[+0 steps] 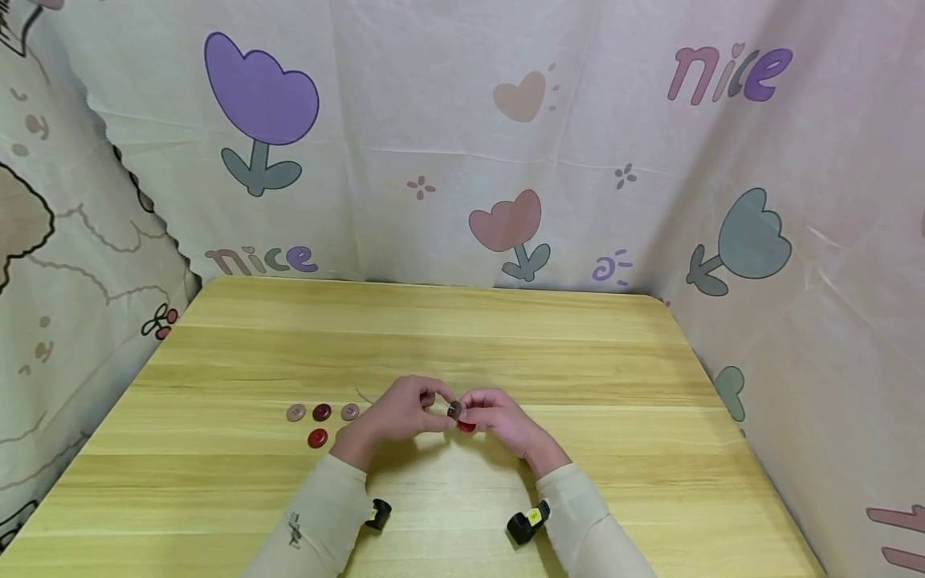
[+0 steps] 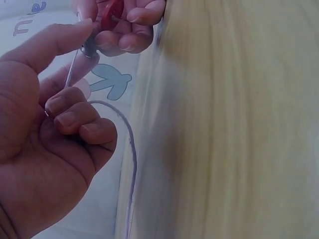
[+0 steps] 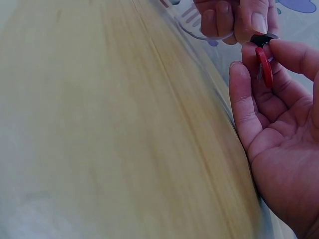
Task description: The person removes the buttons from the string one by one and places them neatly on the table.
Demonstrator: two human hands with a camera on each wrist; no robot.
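Close together above the wooden table, my left hand (image 1: 405,411) and right hand (image 1: 506,421) meet at a small dark button (image 1: 454,410). Left thumb and index finger pinch its edge, while the other left fingers curl in toward the palm. From that hand trails a thin pale cord (image 2: 130,144), seen in the left wrist view. Right thumb and index finger grip the dark button (image 3: 261,40) from the other side. A red button (image 3: 265,67) hangs beside it, in front of the right fingers. Whether the cord passes through the dark button is hidden by fingertips.
Left of the hands, several loose buttons lie on the table (image 1: 578,345): a pinkish one (image 1: 295,413), a dark red one (image 1: 321,413), another pinkish one (image 1: 350,412) and a red one (image 1: 317,438). A printed cloth (image 1: 405,96) hangs behind the table.
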